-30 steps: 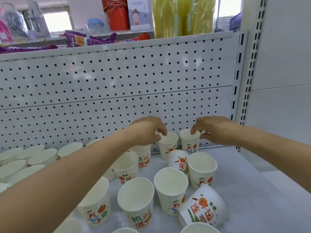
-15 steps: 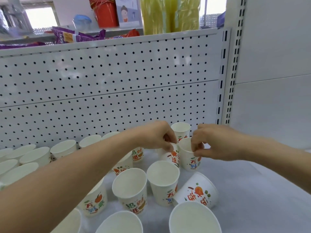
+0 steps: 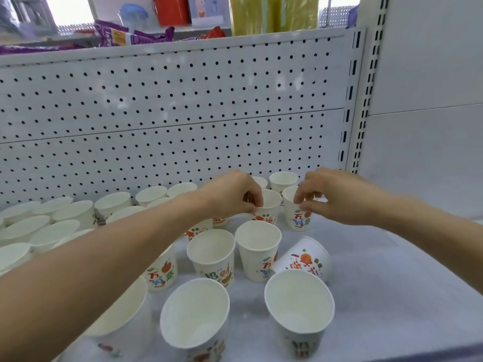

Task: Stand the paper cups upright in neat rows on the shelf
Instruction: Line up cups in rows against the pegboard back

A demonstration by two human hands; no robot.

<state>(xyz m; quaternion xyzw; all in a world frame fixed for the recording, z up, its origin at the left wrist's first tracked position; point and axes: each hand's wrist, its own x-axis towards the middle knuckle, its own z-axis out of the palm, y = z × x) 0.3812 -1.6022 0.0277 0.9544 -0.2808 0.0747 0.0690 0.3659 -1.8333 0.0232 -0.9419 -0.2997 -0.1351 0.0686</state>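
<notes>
paper cups with bright print cover this white shelf [image 3: 392, 296], most of them standing mouth-up. the left hand [image 3: 235, 194] pinches the rim of an orange-printed cup [image 3: 269, 212] between thumb and curled fingers. the right hand [image 3: 337, 197] pinches the rim of the blue-lettered cup [image 3: 298, 220] just beside it. both cups stand upright near the pegboard back panel [image 3: 183, 113].

the one cup not yet standing is the tilted cup [image 3: 305, 259], which leans against an upright cup [image 3: 257, 252] on its left. it lies nearer the person than either hand, almost directly under the right hand in the view and further from the left, so the right hand looks the natural one to draw back for it. its long axis runs from lower left to upper right; which end is the mouth i cannot tell for sure.
</notes>
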